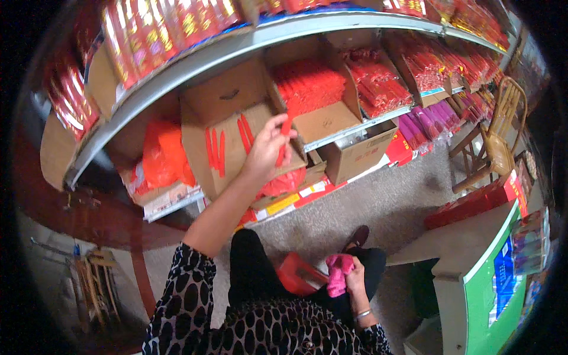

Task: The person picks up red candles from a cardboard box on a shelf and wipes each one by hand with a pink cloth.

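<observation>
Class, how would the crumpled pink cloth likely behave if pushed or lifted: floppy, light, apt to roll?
The crumpled pink cloth is probably floppy, since it bunches into folds. It looks light, with only the right hand holding it. Its lumpy, uneven shape suggests little rolling.

Black-spotted top [254, 332], dark trousers [251, 263]

There are five red sticks [222, 155] lying loose, one pink cloth [336, 278] and one chair [500, 151]

Left hand [268, 149] pinches out front; right hand [356, 279] clenches low.
</observation>
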`<state>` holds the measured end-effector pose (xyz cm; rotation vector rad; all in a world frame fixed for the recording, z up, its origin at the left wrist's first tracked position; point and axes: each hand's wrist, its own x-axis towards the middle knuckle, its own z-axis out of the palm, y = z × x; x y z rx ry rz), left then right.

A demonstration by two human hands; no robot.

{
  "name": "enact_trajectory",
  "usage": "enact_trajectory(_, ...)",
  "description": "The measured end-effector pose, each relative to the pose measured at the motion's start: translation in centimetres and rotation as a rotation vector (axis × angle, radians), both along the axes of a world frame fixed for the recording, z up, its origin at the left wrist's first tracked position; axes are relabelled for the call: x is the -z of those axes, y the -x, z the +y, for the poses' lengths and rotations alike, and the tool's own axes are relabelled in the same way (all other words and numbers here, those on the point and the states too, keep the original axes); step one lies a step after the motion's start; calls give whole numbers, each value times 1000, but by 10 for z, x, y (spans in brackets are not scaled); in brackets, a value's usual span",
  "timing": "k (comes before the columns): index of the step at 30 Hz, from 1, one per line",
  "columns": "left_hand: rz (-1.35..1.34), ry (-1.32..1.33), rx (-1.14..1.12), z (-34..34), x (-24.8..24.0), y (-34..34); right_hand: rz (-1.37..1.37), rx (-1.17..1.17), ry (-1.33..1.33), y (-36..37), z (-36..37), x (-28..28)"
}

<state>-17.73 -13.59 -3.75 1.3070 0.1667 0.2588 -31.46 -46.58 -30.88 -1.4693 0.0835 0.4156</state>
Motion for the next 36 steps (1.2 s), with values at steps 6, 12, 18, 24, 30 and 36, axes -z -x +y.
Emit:
enact_trajectory(6,169,-316,-209,18,-22,-147,86,92,-186,-9,6,25)
enact_trajectory(12,222,-1114,-388,70,12,-244,184,95,-271,-20,19,2)
enact_trajectory(18,512,-1359,-31,72,30,-259,191,72,-272,-25,20,-4)
enact_trajectory(24,253,-1522,-172,59,30,-270,266,38,-289,-22,22,20)
enact_trajectory(30,240,-1563,-102,16,28,-286,298,31,-273,-23,22,23)
enact_trajectory(36,213,-1490,-107,12,34,-324,298,46,-275,-26,25,22)
